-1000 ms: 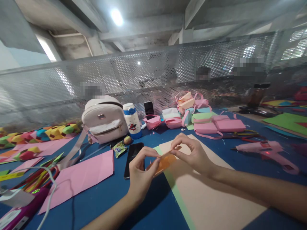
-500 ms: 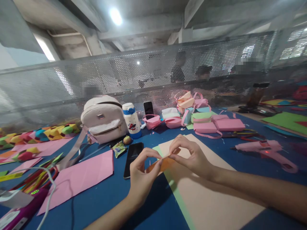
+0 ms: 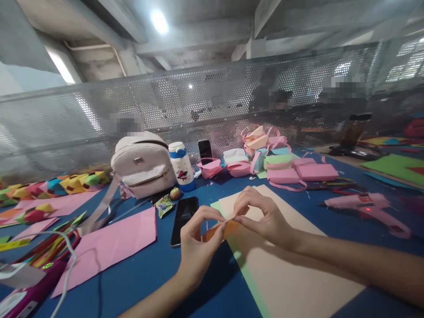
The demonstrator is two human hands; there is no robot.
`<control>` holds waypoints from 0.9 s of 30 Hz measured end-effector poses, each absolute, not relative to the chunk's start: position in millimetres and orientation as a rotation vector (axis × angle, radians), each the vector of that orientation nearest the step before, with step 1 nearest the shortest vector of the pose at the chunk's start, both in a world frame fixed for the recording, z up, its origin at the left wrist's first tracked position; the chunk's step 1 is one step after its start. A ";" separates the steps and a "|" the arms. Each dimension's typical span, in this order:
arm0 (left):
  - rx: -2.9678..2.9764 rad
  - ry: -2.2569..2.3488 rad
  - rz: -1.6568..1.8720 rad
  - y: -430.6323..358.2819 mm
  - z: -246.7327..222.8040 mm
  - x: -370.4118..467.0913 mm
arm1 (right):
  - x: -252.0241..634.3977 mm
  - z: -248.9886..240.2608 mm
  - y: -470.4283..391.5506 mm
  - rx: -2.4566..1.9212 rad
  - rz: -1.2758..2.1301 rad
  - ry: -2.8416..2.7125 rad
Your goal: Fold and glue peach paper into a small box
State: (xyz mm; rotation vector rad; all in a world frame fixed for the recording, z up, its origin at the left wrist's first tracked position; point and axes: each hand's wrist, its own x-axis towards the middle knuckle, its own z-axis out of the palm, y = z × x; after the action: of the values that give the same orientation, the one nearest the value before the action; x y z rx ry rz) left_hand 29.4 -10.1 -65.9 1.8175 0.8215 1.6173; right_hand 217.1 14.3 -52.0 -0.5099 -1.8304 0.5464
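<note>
Between both hands I hold a small folded piece of orange paper [image 3: 232,229] above the table. My left hand [image 3: 203,240] pinches its left part between thumb and fingers. At the upper right edge, the thumb and fingertips of my right hand [image 3: 261,214] are pressed on it. Part of the paper is hidden behind the fingers. Beneath my right hand lie large peach paper sheets [image 3: 298,269], with a green sheet [image 3: 253,280] showing along their left edge. A dark phone [image 3: 183,216] lies flat just left of my left hand.
A pink glue gun [image 3: 367,205] with a red light lies at the right. Pink paper [image 3: 115,247] covers the left side. Behind stand a white backpack [image 3: 142,163], a bottle [image 3: 182,170], an upright phone [image 3: 204,150] and several small paper baskets [image 3: 283,176].
My left hand has shifted slightly right, its thumb and fingertips nearer my right hand's. Both hands still pinch the orange paper. The things on the table look unmoved.
</note>
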 end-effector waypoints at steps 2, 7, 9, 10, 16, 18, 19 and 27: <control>1.820 0.813 1.615 -10.6 -65.8 29.5 | 217.2 -51.7 13.8 -0.504 0.534 -1.844; 1.824 0.795 1.604 -10.6 -65.6 30.3 | 217.0 -52.0 12.3 -0.493 0.526 -1.866; 1.831 0.800 1.598 -9.8 -66.0 30.1 | 217.1 -52.4 12.0 -0.488 0.536 -1.858; 1.837 0.806 1.595 -9.2 -66.6 29.8 | 217.3 -52.8 12.1 -0.485 0.541 -1.849; 1.821 0.856 1.573 -4.2 -72.3 27.5 | 218.9 -55.5 15.1 -0.471 0.537 -1.783; 1.817 0.847 1.585 -3.7 -73.0 27.6 | 218.8 -55.9 15.9 -0.472 0.555 -1.792; 1.821 0.840 1.595 -3.9 -72.9 27.8 | 218.4 -55.8 15.8 -0.471 0.564 -1.805; 1.877 0.836 1.624 -6.6 -70.9 28.8 | 216.0 -55.0 9.2 -0.495 0.618 -1.817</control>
State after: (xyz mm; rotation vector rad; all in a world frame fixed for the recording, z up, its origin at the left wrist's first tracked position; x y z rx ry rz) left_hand 28.8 -6.6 -70.9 1.8774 0.8364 1.6239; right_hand 216.0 9.2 -55.0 -0.4947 -1.8172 0.6183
